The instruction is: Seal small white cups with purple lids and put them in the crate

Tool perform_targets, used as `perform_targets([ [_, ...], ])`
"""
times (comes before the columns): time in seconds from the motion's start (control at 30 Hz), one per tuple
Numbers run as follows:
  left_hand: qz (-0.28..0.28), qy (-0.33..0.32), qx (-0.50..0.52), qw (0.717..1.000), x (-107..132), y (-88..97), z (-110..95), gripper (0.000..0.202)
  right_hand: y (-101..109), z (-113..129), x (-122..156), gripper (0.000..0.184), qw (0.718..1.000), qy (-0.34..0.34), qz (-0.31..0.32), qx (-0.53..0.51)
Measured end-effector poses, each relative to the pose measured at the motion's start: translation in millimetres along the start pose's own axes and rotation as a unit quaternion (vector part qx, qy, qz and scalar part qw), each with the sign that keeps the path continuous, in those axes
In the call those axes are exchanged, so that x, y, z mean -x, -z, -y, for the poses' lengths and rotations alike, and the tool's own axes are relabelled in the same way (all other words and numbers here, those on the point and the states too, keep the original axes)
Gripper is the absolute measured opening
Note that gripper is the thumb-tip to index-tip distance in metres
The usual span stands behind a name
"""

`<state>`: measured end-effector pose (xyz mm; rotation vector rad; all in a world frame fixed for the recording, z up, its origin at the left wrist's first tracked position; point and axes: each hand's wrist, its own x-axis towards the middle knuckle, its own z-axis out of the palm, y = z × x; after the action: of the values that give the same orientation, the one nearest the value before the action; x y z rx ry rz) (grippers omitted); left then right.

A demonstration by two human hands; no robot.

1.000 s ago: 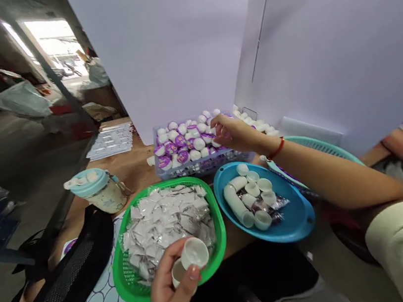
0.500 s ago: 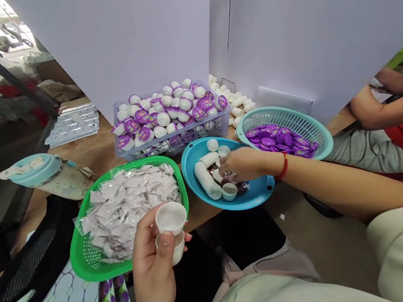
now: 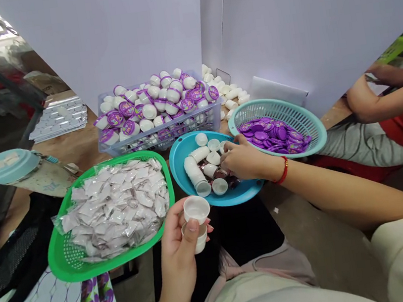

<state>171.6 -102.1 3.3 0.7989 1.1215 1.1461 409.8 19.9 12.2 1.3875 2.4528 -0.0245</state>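
Observation:
My left hand (image 3: 178,239) is shut on a pair of white plastic cups (image 3: 196,209), one fitted against the other, just beyond the rim of a green basket (image 3: 108,261) of foil sachets (image 3: 114,208). My right hand (image 3: 242,160) rests with curled fingers at the edge of a blue plate (image 3: 179,169). White cups (image 3: 194,172) and dark sachets (image 3: 230,181) lie on the plate. Those fingers touch or nearly touch the cups, and whether they hold anything is hidden.
Behind stand a plastic crate (image 3: 155,140) of purple-lidded white cups and a teal colander (image 3: 318,129) of purple lids. A co-worker's arm (image 3: 385,100) is at the right. White boards (image 3: 299,22) stand behind the table, and a lidded jar (image 3: 11,168) is at the left.
My right hand has moved from the crate to the blue plate. The left hand's two cups have come together, and the whole view has shifted as my head turned.

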Motion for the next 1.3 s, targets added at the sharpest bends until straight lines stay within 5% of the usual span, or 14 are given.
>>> perform_targets([
  [0.5, 0.067, 0.019, -0.016, 0.997, -4.1, -1.4, 13.0, 0.056, -10.7, -3.1, -15.7, 0.025, 1.0, 0.011, 0.01, 0.018],
  [0.67, 0.052, 0.021, -0.009, 0.998, -7.8, 2.9, 14.7, 0.056, -7.1, -24.4, 0.0, 0.014, 0.98, -0.048, -0.122, -0.151],
  [0.77, 0.069, 0.019, -0.018, 0.997, -13.9, 4.2, 15.3, 0.057, -0.4, -25.2, 13.5, 0.011, 0.911, -0.052, -0.24, -0.332],
  [0.87, 0.078, 0.019, -0.017, 0.997, -20.2, 2.2, 15.3, 0.056, 9.6, -1.2, 25.0, 0.019, 0.748, -0.017, -0.317, -0.583],
  [0.93, 0.085, 0.017, -0.003, 0.996, -22.4, -0.7, 15.0, 0.056, 15.3, 26.3, 29.6, 0.026, 0.642, 0.004, -0.311, -0.701],
  [1.0, 0.092, 0.009, 0.015, 0.996, -22.8, -3.3, 14.8, 0.055, 17.4, 55.5, 31.6, 0.028, 0.593, 0.017, -0.292, -0.75],
  [1.1, 0.099, 0.002, 0.036, 0.994, -21.5, -4.1, 16.3, 0.054, 12.5, 86.4, 31.1, 0.024, 0.611, 0.011, -0.347, -0.712],
  [1.2, 0.101, 0.02, 0.043, 0.994, -19.5, -1.1, 19.5, 0.052, 5.7, 92.3, 31.3, 0.015, 0.686, 0.044, -0.432, -0.584],
  [1.3, 0.102, 0.031, 0.049, 0.993, -17.3, 3.0, 20.7, 0.053, 6.5, 80.2, 36.0, 0.011, 0.761, 0.146, -0.398, -0.491],
])
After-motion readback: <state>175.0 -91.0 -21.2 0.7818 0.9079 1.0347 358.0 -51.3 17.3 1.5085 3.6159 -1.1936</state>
